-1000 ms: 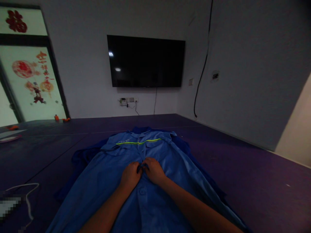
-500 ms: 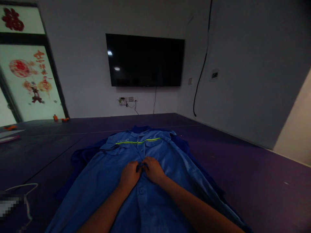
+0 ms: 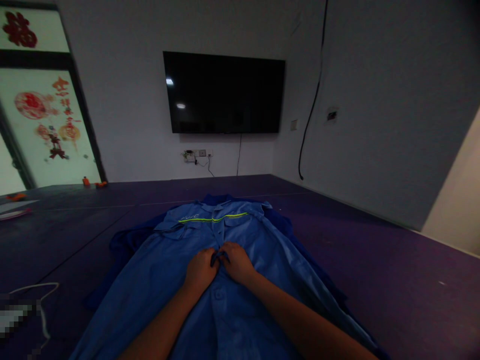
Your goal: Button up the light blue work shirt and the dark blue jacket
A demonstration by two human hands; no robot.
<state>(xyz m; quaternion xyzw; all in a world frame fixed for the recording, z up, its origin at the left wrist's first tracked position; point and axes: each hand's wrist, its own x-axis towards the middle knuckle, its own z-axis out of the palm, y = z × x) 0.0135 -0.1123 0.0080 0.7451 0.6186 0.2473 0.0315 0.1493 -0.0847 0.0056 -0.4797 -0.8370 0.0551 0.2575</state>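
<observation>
A light blue work shirt point(image 3: 150, 290) with a yellow-green stripe across the chest lies spread out flat on a dark purple surface point(image 3: 393, 280), collar away from me. My left hand point(image 3: 200, 271) and my right hand point(image 3: 237, 262) meet at the shirt's front placket, mid-chest. Both hands have their fingers pinched together on the placket fabric where the two front edges meet. A button shows on the placket just below my hands. A darker blue garment point(image 3: 120, 245) lies under the shirt and sticks out at its left and right sides.
A black television point(image 3: 225, 92) hangs on the far wall above a socket with cables. A window with red paper cuttings point(image 3: 48, 125) is at the left. A white cable point(image 3: 41, 295) lies at the near left. A black cable point(image 3: 311, 110) runs down the right wall.
</observation>
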